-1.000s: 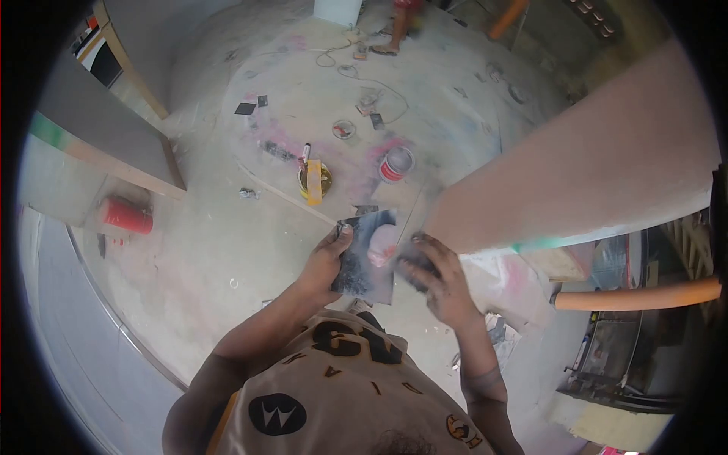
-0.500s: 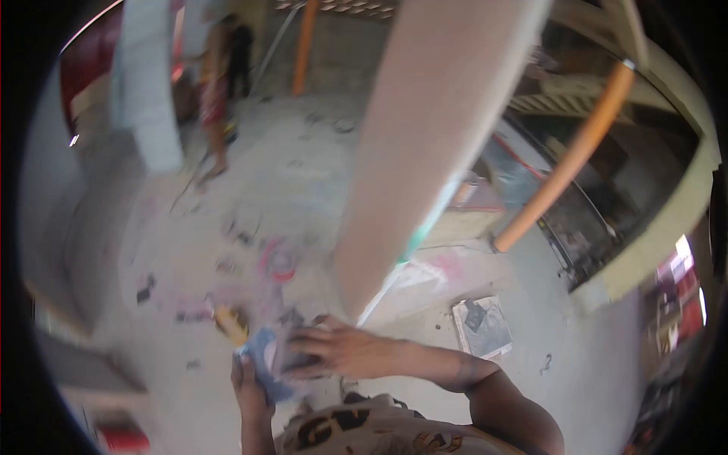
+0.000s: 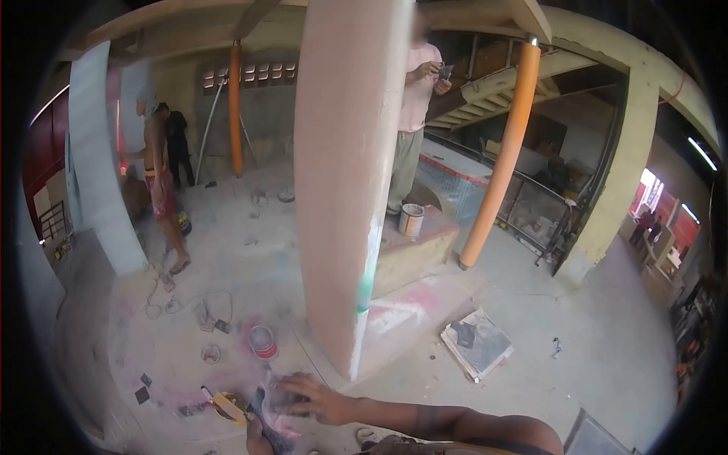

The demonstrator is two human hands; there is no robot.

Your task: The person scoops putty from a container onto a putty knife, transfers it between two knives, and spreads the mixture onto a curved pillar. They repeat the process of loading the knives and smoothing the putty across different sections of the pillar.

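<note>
Low in the head view, my left hand (image 3: 260,438) is closed round a blue-grey piece with pink smears (image 3: 282,434), whose kind I cannot tell. My right hand (image 3: 317,399) reaches across from the right just above it, fingers stretched out and spread, their tips smeared by motion. Beside my left hand, a yellow object (image 3: 230,407) lies on the floor. A red-and-white can (image 3: 263,343) stands a little beyond, with a smaller tin (image 3: 210,353) to its left.
A tall pinkish pillar (image 3: 345,174) rises right in front. Beyond it a person (image 3: 418,91) in a pink shirt stands near a paint can (image 3: 411,220) on a ledge. Another person (image 3: 158,167) stands at left. An orange pole (image 3: 500,159) and a flat square box (image 3: 478,343) are at right.
My view has tilted up, so my hands and the held piece sit lower in the picture. My right hand's fingers are more spread, and the person in pink has come into view.
</note>
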